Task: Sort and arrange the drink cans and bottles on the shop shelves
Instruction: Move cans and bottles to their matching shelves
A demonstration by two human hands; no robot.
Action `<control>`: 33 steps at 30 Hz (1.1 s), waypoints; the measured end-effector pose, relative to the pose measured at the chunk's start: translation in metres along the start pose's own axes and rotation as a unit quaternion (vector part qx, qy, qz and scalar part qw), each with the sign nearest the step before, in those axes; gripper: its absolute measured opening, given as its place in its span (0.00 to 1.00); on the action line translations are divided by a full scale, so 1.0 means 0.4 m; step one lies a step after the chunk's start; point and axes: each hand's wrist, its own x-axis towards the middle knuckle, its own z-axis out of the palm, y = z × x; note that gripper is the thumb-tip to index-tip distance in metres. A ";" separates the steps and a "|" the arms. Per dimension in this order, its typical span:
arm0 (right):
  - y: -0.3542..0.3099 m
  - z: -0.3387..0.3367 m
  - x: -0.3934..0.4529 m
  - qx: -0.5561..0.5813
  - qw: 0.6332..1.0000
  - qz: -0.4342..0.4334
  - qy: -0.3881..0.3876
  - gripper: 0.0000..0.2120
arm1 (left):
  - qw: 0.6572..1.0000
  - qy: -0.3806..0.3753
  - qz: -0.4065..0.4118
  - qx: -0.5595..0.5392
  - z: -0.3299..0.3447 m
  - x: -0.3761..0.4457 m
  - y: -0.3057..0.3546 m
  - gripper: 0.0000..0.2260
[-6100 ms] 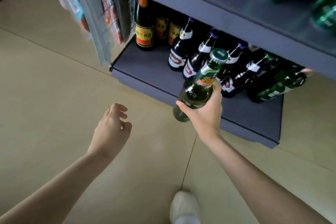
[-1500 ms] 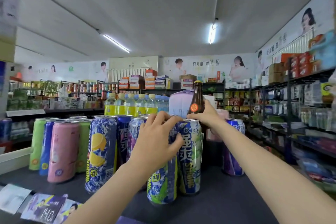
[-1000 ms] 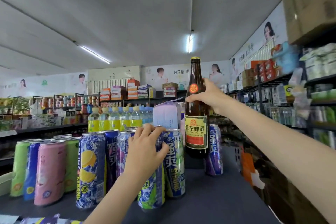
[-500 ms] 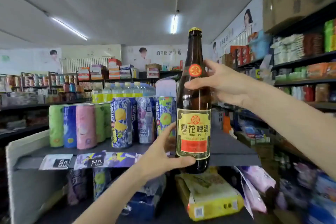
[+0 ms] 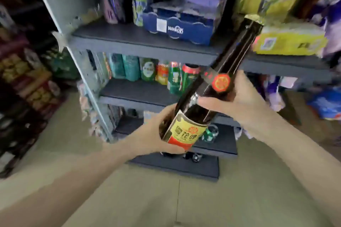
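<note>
— While both arms reach in from the near edge, what are the hands doing?

— Both hold one brown beer bottle (image 5: pixel 212 96), tilted, its base near and to the left, its neck slanting up and away to the right. The left hand (image 5: pixel 156 134) cups the lower body, fingers curled round the back of the yellow and red label and thumb along the near side. The right hand (image 5: pixel 238 101) grips the shoulder just under the round red neck sticker, thumb pressed across the glass and the other fingers wrapped behind it.

— Where is the bottle in relation to the shelves?

— In the air in front of the grey shelving unit (image 5: pixel 144 44), touching none of its boards. Beyond the hands, the middle board carries a row of green and red cans (image 5: pixel 173 77). Higher and farther, a dark blue carton (image 5: pixel 177 27) sits left of a yellow pack (image 5: pixel 289 42), with tall cans behind; blur hides their print. Pale floor tiles (image 5: pixel 166 199) lie below.
</note>
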 end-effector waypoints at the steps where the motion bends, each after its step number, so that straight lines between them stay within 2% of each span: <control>1: 0.075 0.015 -0.007 0.004 1.000 0.025 -0.001 0.36 | 1.000 0.004 -0.013 0.011 0.008 0.007 -0.071 0.40; 3: 0.231 0.043 -0.027 0.001 0.998 0.060 0.015 0.38 | 0.998 0.007 -0.048 0.037 0.029 0.020 -0.206 0.42; 6: 0.457 0.092 -0.056 -0.021 0.995 0.089 0.050 0.35 | 0.995 -0.008 -0.079 0.060 0.078 0.033 -0.416 0.41; 12: 0.971 0.270 -0.137 -0.086 0.988 0.115 0.061 0.31 | 0.984 0.010 -0.138 0.114 0.167 0.018 -0.902 0.37; 14: 1.147 0.335 -0.136 -0.128 0.984 0.114 0.040 0.30 | 0.977 0.063 -0.161 0.124 0.158 0.005 -1.091 0.33; 17: 1.385 0.411 -0.089 -0.174 0.980 0.093 -0.002 0.29 | 0.949 0.171 -0.226 0.140 0.118 -0.012 -1.342 0.30; 19: 1.512 0.455 -0.034 -0.180 0.981 0.072 -0.026 0.29 | 0.930 0.226 -0.240 0.160 0.093 -0.012 -1.472 0.27; 22: 1.648 0.516 0.062 -0.213 0.976 0.007 -0.052 0.27 | 0.909 0.295 -0.242 0.170 0.077 0.019 -1.620 0.24; 25: 1.738 0.561 0.150 -0.242 0.968 -0.039 -0.058 0.30 | 0.887 0.357 -0.243 0.161 0.075 0.068 -1.715 0.22; 29: 1.800 0.589 0.239 -0.264 0.963 -0.044 -0.016 0.34 | 0.879 0.383 -0.237 0.156 0.080 0.114 -1.770 0.22; 33: 1.804 0.606 0.333 -0.259 0.966 -0.007 0.013 0.38 | 0.876 0.394 -0.228 0.161 0.066 0.137 -1.780 0.22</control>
